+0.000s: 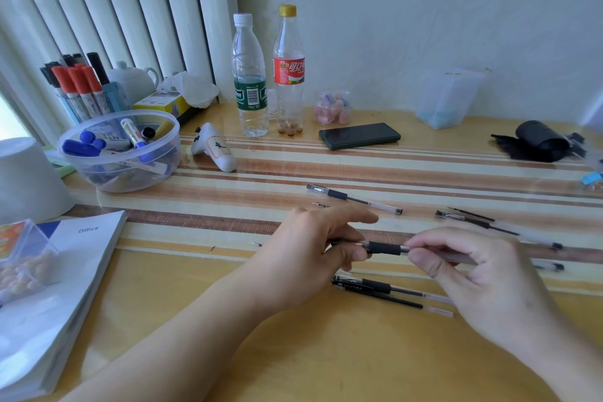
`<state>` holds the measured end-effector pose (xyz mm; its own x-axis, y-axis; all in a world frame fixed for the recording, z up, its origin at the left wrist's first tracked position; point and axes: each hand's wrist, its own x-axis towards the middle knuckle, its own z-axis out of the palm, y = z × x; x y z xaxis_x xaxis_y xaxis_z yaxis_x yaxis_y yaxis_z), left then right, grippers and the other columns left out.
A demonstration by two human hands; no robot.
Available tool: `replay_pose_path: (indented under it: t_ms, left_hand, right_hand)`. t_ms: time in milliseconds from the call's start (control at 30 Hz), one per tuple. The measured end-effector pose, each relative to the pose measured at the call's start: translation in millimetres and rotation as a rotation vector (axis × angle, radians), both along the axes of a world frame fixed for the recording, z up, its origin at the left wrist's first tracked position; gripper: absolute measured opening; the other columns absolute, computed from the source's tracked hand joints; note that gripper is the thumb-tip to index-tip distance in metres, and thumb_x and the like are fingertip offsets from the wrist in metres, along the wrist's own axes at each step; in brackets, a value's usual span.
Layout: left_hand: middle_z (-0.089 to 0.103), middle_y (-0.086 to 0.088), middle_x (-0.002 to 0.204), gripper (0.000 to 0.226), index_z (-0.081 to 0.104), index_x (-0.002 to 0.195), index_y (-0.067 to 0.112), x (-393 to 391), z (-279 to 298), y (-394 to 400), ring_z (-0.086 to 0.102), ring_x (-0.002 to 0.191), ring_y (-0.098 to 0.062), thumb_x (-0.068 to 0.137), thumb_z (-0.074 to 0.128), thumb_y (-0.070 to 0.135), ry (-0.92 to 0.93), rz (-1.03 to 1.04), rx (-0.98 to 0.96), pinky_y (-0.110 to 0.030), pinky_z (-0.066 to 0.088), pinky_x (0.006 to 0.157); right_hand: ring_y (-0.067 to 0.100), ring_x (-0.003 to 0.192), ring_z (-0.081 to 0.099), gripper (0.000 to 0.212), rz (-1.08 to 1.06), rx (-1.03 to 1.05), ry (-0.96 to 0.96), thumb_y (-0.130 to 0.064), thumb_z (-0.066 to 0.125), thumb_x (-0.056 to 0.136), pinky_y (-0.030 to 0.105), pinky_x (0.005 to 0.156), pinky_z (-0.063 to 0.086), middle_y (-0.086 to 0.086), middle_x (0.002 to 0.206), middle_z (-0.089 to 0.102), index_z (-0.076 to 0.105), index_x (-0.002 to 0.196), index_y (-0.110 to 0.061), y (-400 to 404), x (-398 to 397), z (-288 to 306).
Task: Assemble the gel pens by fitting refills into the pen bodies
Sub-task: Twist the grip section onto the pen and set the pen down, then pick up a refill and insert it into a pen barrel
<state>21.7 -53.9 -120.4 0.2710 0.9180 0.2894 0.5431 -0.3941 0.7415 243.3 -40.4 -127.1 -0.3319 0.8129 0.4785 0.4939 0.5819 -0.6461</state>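
Note:
A gel pen (385,248) with a black rubber grip is held level above the table between both hands. My left hand (310,248) pinches its left end with thumb and fingers. My right hand (470,274) grips the clear barrel on the right, fingertips at the grip's edge. One whole pen (354,198) lies further back on the striped mat. Two more pens or refills (391,294) lie just below my hands. More pen parts (483,222) lie to the right, partly hidden by my right hand.
At the left stand a clear bowl of markers (120,153), a white cup (26,179), and a stack of Office booklets (58,284). Behind are two bottles (249,75), a phone (359,135), a white remote (213,147), and a black roll (538,140).

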Motion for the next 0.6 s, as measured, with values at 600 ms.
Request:
replay_pose_path:
  t_ms: [600]
  left_hand:
    - [0.058,0.006,0.099,0.027,0.065,0.098,0.02,-45.4,-7.0,25.0,0.053,0.096,-0.019,0.092,0.047,0.001,0.379,0.246,0.059,-0.041,0.046,0.084]
  right_hand:
    - [0.003,0.07,0.055,0.01,-0.361,0.009,-0.049,-0.022,0.07,0.082,0.014,0.055,0.042,-0.012,0.076,0.063,0.07,0.088,-0.031,20.8,45.0,23.2]
